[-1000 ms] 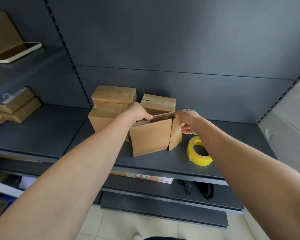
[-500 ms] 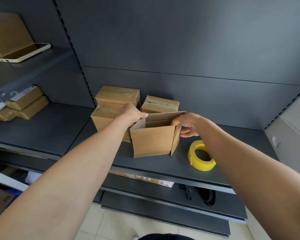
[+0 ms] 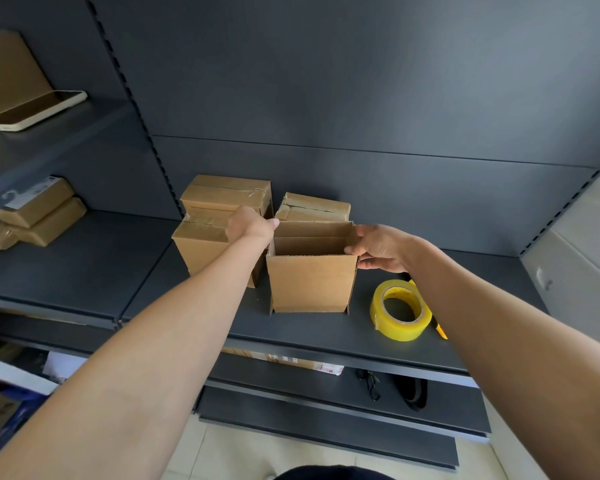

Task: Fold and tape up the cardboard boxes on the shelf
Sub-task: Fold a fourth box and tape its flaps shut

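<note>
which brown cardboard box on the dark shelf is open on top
The front brown cardboard box, beside the yellow tape roll: its top gapes hollow, while the boxes behind are taped shut.

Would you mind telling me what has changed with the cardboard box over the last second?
The open box, skewed half-flat before, has been pulled square. The left grip and right grip kept hold of its top edges. The tape roll and taped boxes stayed put.
</note>
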`<state>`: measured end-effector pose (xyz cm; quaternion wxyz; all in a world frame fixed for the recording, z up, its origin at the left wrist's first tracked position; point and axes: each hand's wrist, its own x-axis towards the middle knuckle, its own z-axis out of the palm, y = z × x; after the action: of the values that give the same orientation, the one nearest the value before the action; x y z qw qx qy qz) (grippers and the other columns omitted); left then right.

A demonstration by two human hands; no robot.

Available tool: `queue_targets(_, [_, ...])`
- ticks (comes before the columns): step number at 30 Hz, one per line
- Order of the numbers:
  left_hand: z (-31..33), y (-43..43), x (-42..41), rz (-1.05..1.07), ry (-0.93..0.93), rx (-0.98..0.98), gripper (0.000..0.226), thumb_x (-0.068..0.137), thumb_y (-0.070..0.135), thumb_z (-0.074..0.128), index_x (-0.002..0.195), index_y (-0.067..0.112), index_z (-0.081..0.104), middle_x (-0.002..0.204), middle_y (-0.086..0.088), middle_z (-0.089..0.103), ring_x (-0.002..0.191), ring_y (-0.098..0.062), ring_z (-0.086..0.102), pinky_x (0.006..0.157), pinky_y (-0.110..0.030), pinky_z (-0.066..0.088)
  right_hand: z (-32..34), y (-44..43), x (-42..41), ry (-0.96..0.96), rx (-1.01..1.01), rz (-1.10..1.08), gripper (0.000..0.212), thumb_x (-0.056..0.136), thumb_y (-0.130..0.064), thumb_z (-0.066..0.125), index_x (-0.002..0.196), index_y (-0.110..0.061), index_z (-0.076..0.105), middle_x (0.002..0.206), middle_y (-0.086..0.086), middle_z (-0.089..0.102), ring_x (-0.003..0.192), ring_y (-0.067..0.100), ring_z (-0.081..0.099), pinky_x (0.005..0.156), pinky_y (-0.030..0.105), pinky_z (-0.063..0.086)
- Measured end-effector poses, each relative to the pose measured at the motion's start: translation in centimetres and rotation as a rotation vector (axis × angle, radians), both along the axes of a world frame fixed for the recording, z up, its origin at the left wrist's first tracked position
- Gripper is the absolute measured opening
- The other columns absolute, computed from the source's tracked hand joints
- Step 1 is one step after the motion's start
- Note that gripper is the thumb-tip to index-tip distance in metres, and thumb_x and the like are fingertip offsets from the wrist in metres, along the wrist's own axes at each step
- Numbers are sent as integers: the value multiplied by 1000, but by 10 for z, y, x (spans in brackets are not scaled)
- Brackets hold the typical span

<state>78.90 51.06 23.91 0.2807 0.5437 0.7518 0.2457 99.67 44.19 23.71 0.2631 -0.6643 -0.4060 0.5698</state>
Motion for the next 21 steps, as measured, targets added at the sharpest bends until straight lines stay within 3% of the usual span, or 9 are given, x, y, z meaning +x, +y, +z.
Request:
queue_targets(5, [-2, 2, -2, 47, -110, -5, 25, 81, 31, 74, 74, 11, 60, 81, -6, 65, 71, -23, 68, 76, -34, 59, -4, -3, 1, 30, 19, 1, 50, 91, 2, 56, 136, -18, 47, 130, 4, 54, 119, 26, 51, 98, 36, 46])
queue_targets(8, [-2, 1, -3, 93, -187, -12, 26, 81, 30, 74, 94, 9, 63, 89, -5, 62, 65, -19, 65, 70, -30, 59, -4, -5, 1, 40, 16, 17, 52, 91, 3, 56, 136, -20, 46, 132, 3, 52, 119, 25, 49, 94, 34, 46])
queue_targets(13, [-2, -6, -2, 76, -147, -7, 35, 80, 36, 74, 101, 9, 65, 100, -8, 67, 86, -25, 67, 77, -35, 58, -7, -9, 0, 58, 15, 19, 53, 92, 0, 56, 139, -22, 44, 128, 3, 54, 115, 22, 51, 90, 33, 45])
queue_targets(18, [5, -6, -3, -1, -245, -85, 28, 80, 17, 75, 103, 5, 64, 89, -6, 63, 60, -14, 60, 72, -29, 58, -9, -11, 0, 73, 28, -21, 46, 93, -1, 54, 133, -23, 46, 119, 2, 58, 108, 20, 54, 90, 33, 44])
queue_targets(21, [5, -9, -2, -79, -225, -80, 17, 84, 6, 69, 100, 3, 66, 92, -7, 63, 62, -12, 55, 63, -23, 53, -11, -12, 0, 82, 38, -51, 50, 93, -1, 54, 134, -25, 43, 119, 2, 58, 110, 21, 55, 92, 34, 44])
